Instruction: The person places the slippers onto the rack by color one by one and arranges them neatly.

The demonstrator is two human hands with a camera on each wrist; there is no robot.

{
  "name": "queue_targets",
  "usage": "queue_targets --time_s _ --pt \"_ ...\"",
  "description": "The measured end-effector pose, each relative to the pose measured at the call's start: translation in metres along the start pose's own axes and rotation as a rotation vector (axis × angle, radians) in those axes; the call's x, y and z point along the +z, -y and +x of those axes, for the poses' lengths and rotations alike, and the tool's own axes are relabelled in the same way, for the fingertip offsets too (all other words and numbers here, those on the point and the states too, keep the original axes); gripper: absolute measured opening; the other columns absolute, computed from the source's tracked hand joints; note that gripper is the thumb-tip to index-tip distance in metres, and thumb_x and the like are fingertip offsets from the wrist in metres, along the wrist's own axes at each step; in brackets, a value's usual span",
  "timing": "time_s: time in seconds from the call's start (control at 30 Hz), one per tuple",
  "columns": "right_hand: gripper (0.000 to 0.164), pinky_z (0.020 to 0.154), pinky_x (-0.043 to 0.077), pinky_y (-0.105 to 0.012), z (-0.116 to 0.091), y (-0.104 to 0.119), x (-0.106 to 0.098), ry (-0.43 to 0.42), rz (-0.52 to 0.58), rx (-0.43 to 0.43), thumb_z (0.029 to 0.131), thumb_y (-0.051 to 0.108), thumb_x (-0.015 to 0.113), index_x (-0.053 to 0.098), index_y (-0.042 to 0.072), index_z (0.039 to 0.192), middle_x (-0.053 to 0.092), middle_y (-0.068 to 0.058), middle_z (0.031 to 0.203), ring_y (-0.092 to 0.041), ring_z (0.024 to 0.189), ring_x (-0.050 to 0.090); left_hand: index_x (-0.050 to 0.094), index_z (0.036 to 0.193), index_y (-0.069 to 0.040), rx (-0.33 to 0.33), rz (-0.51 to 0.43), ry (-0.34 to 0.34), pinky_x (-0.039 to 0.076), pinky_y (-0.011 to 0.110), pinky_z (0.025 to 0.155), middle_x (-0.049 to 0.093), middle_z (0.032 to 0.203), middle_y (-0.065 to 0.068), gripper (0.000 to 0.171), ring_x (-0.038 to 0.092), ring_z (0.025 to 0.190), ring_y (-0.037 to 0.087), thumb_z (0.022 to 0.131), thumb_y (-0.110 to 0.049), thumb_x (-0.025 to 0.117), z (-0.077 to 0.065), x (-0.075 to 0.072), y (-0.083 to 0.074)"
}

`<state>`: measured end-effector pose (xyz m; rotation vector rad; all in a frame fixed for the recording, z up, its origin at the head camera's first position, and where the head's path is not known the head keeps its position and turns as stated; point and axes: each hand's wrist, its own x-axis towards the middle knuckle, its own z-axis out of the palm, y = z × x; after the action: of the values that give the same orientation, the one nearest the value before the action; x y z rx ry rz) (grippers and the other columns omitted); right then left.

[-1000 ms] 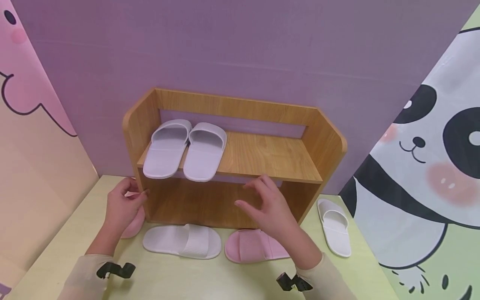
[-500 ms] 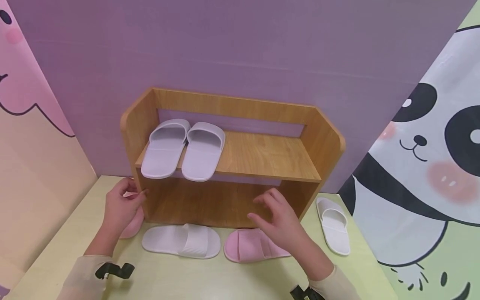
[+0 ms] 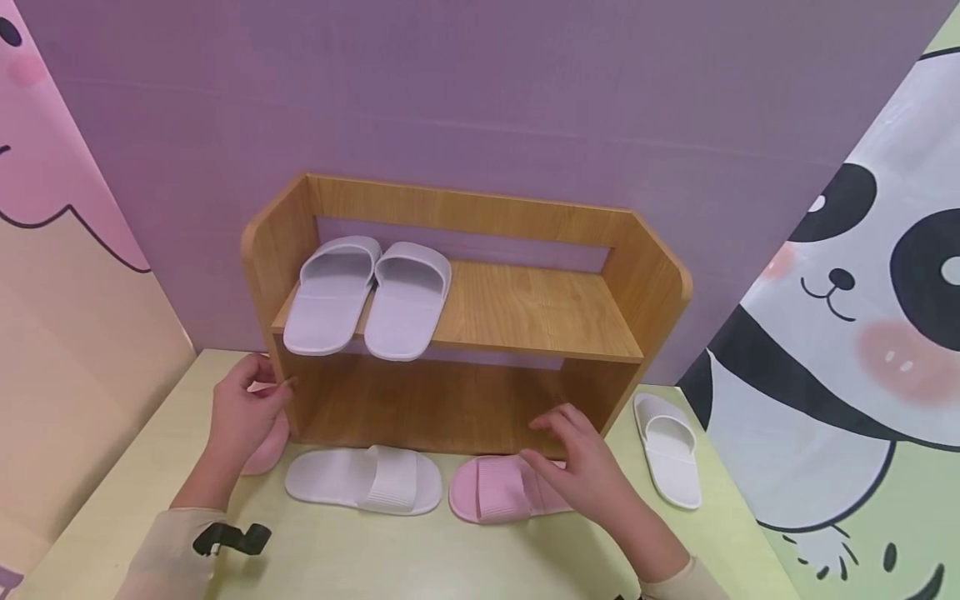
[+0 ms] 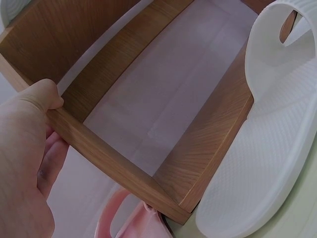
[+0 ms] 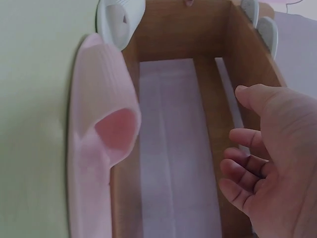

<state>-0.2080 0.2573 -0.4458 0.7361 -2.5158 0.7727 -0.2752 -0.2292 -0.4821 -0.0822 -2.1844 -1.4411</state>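
A two-tier wooden shoe rack (image 3: 540,308) stands against the purple wall. My left hand (image 3: 243,408) grips the front edge of its left side panel; in the left wrist view the thumb (image 4: 47,94) lies over the edge, fingers on the outer side. My right hand (image 3: 588,462) holds nothing, its fingers loosely bent, in front of the rack's lower right part. Below it lies a pink slipper (image 3: 502,492), whose right end the hand partly hides in the head view. A white slipper (image 3: 322,479) lies left of that one, along the rack's base.
Two white slippers (image 3: 407,304) sit side by side on the upper shelf's left half. Another white slipper (image 3: 667,454) lies right of the rack. A pink slipper (image 3: 266,454) lies at the left, partly hidden behind my left hand. Walls enclose the table (image 3: 375,558) behind and at both sides.
My right hand has moved down and to the right, from the upper shelf's front edge to near the pink slipper. My left hand stays on the side panel.
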Motion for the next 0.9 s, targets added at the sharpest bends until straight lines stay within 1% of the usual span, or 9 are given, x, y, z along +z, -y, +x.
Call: queue_targets --time_s 0.1,0.2,0.33,0.43,0.53,0.63,0.77,0.9 --pt "0.033 0.099 0.059 -0.046 -0.005 -0.005 0.002 0.024 -0.01 0.031 0.092 0.018 0.091 0.074 0.011 0.12 0.067 0.005 0.118 -0.017 0.115 0.064 0.067 0.111 0.002 0.004 -0.01 -0.005 0.054 0.007 0.082 0.073 0.11 0.019 0.019 0.062 0.098 -0.002 0.097 -0.001 0.079 0.001 0.0 0.0" --pt "0.034 0.1 0.058 -0.048 -0.01 -0.011 0.004 0.04 -0.016 0.039 0.091 0.018 0.09 0.074 0.012 0.121 0.068 0.005 0.12 -0.018 0.118 0.063 0.067 0.109 0.002 0.006 -0.026 -0.01 0.054 0.008 0.081 0.073 0.109 0.019 0.018 0.062 0.097 -0.002 0.097 -0.001 0.08 0.001 0.001 0.001" --pt "0.034 0.097 0.058 -0.047 -0.019 -0.019 0.007 0.052 -0.037 0.01 0.091 0.017 0.09 0.076 0.014 0.121 0.067 0.008 0.121 -0.018 0.116 0.06 0.067 0.109 0.002 0.006 -0.033 -0.005 0.055 0.008 0.081 0.073 0.109 0.019 0.018 0.063 0.097 -0.001 0.097 -0.001 0.08 0.001 0.002 0.0" --pt "0.034 0.094 0.058 -0.046 -0.025 -0.026 0.009 0.064 -0.066 -0.022 0.091 0.019 0.09 0.077 0.018 0.121 0.067 0.009 0.122 -0.017 0.114 0.06 0.067 0.11 0.002 0.002 -0.029 -0.003 0.055 0.008 0.081 0.073 0.11 0.018 0.018 0.063 0.097 -0.001 0.097 -0.002 0.08 0.001 0.002 0.0" --pt "0.035 0.094 0.058 -0.046 -0.03 -0.032 0.011 0.087 -0.104 -0.041 0.091 0.024 0.091 0.076 0.02 0.122 0.067 0.007 0.124 -0.018 0.113 0.06 0.067 0.11 0.002 -0.003 -0.028 -0.008 0.055 0.008 0.081 0.073 0.109 0.018 0.018 0.063 0.097 -0.001 0.097 -0.001 0.08 0.001 0.002 -0.001" --pt "0.039 0.095 0.057 -0.047 -0.035 -0.038 0.012 0.112 -0.134 -0.047 0.089 0.029 0.093 0.076 0.018 0.122 0.068 0.003 0.125 -0.021 0.114 0.06 0.067 0.11 0.002 -0.004 -0.025 -0.009 0.055 0.008 0.081 0.073 0.109 0.019 0.018 0.063 0.097 0.0 0.097 -0.001 0.08 0.001 0.002 -0.001" --pt "0.047 0.097 0.056 -0.049 -0.041 -0.044 0.013 0.163 -0.168 -0.021 0.087 0.034 0.094 0.077 0.013 0.125 0.067 0.001 0.124 -0.023 0.114 0.06 0.067 0.109 0.002 -0.001 -0.018 -0.008 0.054 0.008 0.081 0.073 0.109 0.018 0.018 0.062 0.097 0.0 0.097 -0.002 0.08 0.001 0.002 0.0" --pt "0.055 0.102 0.055 -0.05 -0.044 -0.047 0.012 0.233 -0.188 0.044 0.086 0.041 0.095 0.077 0.014 0.131 0.066 0.002 0.125 -0.023 0.116 0.06 0.067 0.109 0.002 -0.004 -0.015 -0.015 0.054 0.008 0.081 0.073 0.108 0.017 0.018 0.062 0.097 0.0 0.097 -0.003 0.08 0.0 0.001 0.001"
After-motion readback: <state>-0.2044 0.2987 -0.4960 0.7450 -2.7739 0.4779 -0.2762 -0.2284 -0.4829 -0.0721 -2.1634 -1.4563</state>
